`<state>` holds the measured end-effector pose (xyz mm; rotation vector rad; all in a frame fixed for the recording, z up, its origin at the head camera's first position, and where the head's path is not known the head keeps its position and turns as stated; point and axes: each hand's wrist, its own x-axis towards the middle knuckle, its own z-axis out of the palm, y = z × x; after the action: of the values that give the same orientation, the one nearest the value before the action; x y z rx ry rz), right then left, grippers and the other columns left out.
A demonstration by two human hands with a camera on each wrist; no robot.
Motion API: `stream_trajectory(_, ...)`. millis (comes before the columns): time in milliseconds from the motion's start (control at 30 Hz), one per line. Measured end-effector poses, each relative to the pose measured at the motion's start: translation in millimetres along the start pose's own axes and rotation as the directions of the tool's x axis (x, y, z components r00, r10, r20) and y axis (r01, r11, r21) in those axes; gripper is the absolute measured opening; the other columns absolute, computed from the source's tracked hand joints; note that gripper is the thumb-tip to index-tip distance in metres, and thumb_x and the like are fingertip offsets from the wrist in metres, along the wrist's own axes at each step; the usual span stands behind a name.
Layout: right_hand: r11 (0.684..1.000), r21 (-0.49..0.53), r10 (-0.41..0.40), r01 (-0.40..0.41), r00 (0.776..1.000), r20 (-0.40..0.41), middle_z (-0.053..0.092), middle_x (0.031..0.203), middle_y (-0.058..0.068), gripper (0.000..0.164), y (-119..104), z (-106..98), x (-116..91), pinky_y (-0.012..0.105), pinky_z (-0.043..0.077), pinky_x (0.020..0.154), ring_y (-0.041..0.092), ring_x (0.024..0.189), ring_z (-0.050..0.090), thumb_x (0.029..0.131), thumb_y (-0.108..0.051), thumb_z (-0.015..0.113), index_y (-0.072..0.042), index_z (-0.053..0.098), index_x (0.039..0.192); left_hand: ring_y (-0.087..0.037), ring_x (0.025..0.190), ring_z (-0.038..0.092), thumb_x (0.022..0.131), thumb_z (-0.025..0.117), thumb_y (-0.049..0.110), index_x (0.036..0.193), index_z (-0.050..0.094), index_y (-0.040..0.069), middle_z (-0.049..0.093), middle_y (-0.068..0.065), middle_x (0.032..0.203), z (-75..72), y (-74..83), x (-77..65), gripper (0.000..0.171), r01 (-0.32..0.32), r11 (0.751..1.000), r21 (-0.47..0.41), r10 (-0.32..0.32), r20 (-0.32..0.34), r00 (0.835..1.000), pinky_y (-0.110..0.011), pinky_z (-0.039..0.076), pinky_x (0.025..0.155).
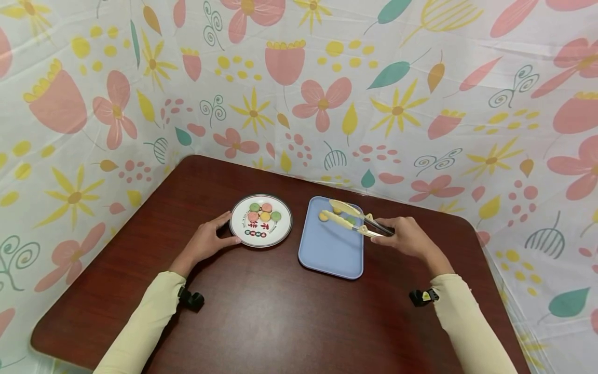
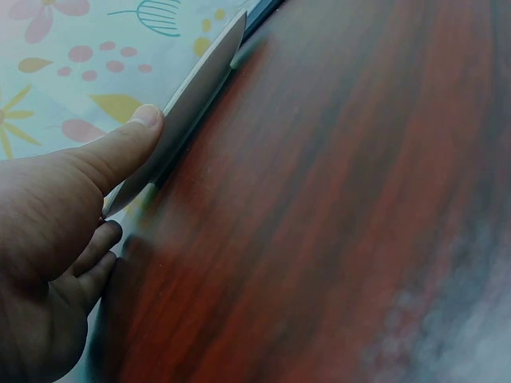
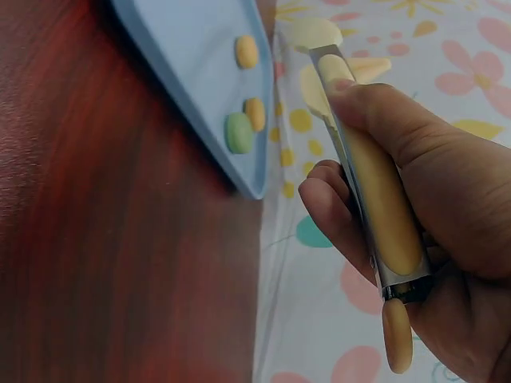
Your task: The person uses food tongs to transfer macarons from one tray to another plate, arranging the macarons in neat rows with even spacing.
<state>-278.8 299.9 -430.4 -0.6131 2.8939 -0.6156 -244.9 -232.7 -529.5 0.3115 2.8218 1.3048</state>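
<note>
My left hand point(image 1: 204, 241) holds the left edge of a round white plate point(image 1: 238, 228) with a dark rim. In the left wrist view the thumb lies on the rim of the plate point(image 2: 188, 104). Several pink, green and yellow macarons point(image 1: 265, 216) sit on it. My right hand point(image 1: 404, 236) grips a pair of tongs point(image 1: 340, 221) with cream tips, spread apart above a blue tray point(image 1: 331, 254). On that tray are two yellow macarons point(image 3: 246, 52) and a green macaron point(image 3: 238, 133). Nothing is visible between the tong tips.
Plate and tray stand side by side on a dark brown wooden table point(image 1: 280, 311). A white flowered cloth point(image 1: 289, 104) hangs behind the table and along its sides. Each wrist carries a small black camera point(image 1: 190, 299).
</note>
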Motion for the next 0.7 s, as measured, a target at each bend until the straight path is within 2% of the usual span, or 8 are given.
stream_trajectory(167,1.0,0.025,-0.011,0.011,1.0,0.019,0.049,0.062,-0.004,0.054,4,9,1,0.027,0.04,0.05,0.013,0.055,0.044,0.09,-0.033,0.081,-0.002,0.068,0.133,-0.033,0.152,0.031,0.083,0.083,0.048,0.159,0.037,0.008,0.035,-0.014,0.164,1.0,-0.6,-0.4,0.097,0.0,1.0,-0.007,0.0,-0.003,1.0,-0.055,0.033,0.118)
stream_trajectory(400,0.999,0.044,-0.021,0.02,0.999,0.027,0.061,0.072,-0.004,0.055,9,19,3,0.027,0.04,0.052,0.013,0.059,0.046,0.089,-0.031,0.082,0.0,0.068,0.132,-0.035,0.151,0.031,0.084,0.083,0.048,0.159,0.036,0.007,0.034,-0.015,0.164,1.4,-2.1,0.2,0.097,0.004,1.0,0.005,-0.004,-0.006,1.0,-0.057,0.034,0.117)
stream_trajectory(633,0.999,0.041,-0.028,0.027,0.999,0.03,0.061,0.072,-0.003,0.053,11,24,6,0.026,0.038,0.051,0.013,0.058,0.045,0.089,-0.033,0.082,-0.001,0.07,0.13,-0.034,0.152,0.031,0.084,0.083,0.048,0.159,0.037,0.007,0.035,-0.014,0.164,1.2,-0.9,0.5,0.097,0.012,1.0,0.004,-0.012,-0.003,1.0,-0.056,0.034,0.117)
stream_trajectory(700,0.999,0.04,-0.031,0.029,0.999,0.032,0.064,0.076,-0.003,0.052,12,25,7,0.027,0.038,0.052,0.013,0.06,0.046,0.09,-0.031,0.081,-0.001,0.07,0.13,-0.034,0.152,0.031,0.084,0.083,0.048,0.159,0.036,0.007,0.034,-0.014,0.164,0.9,-0.7,0.3,0.097,0.01,1.0,0.006,-0.01,0.0,1.0,-0.056,0.033,0.118)
